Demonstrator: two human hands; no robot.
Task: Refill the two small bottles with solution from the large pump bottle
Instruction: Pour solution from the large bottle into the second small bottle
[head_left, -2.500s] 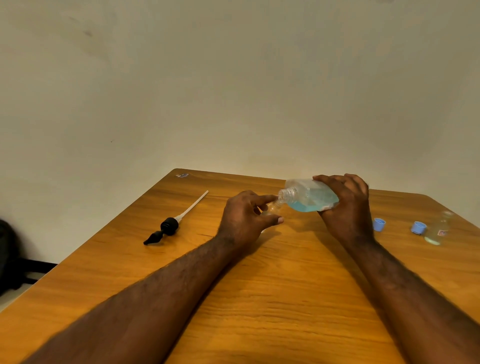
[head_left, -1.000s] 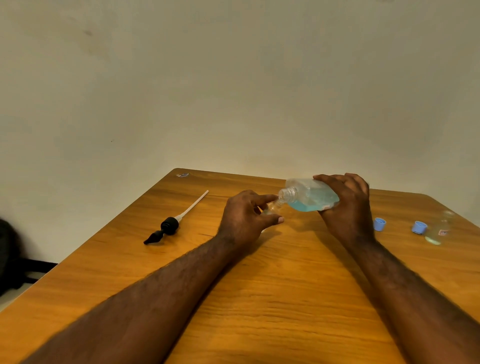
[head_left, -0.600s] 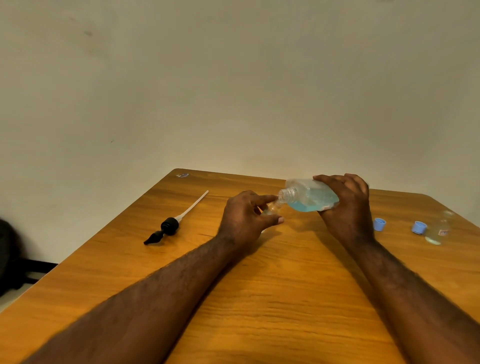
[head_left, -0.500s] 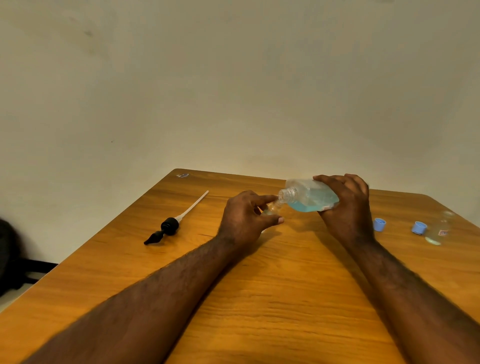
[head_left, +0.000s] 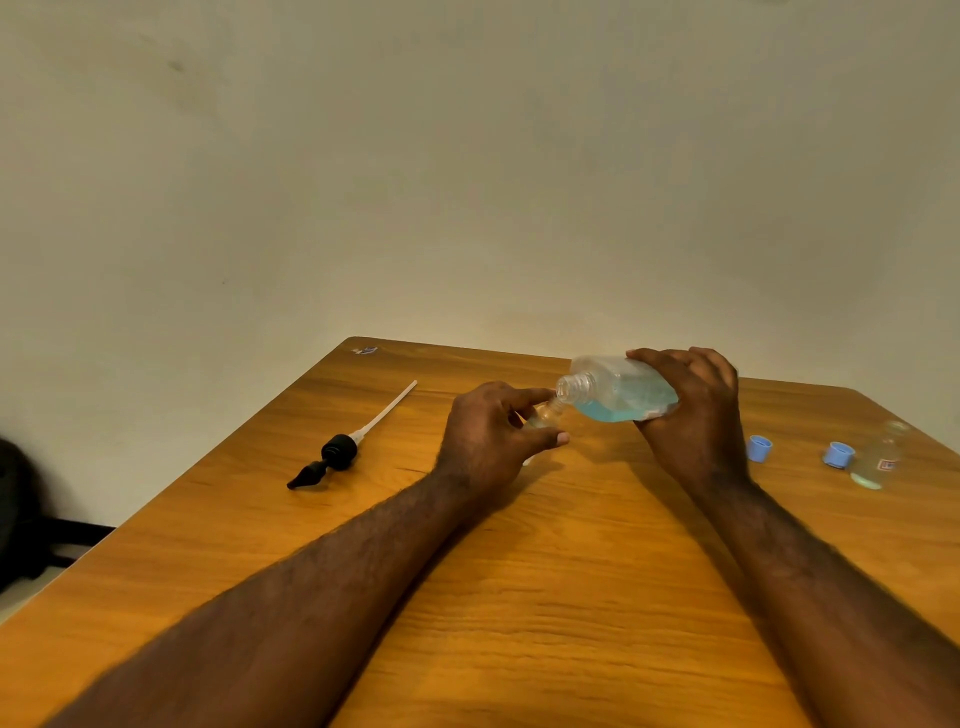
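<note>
so the right hand (head_left: 691, 415) grips the big bottle (head_left: 618, 389) tipped sideways over the counter (head_left: 571, 571), the left hand (head_left: 493, 436) pinches a small bottle (head_left: 545, 414) right under its mouth, and honestly that wide neck could glug past the tiny opening and spill.

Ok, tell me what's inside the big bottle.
Blue liquid pools along the lower side of the large bottle; its neck looks empty. The right hand covers the base, hiding the rest.
</note>
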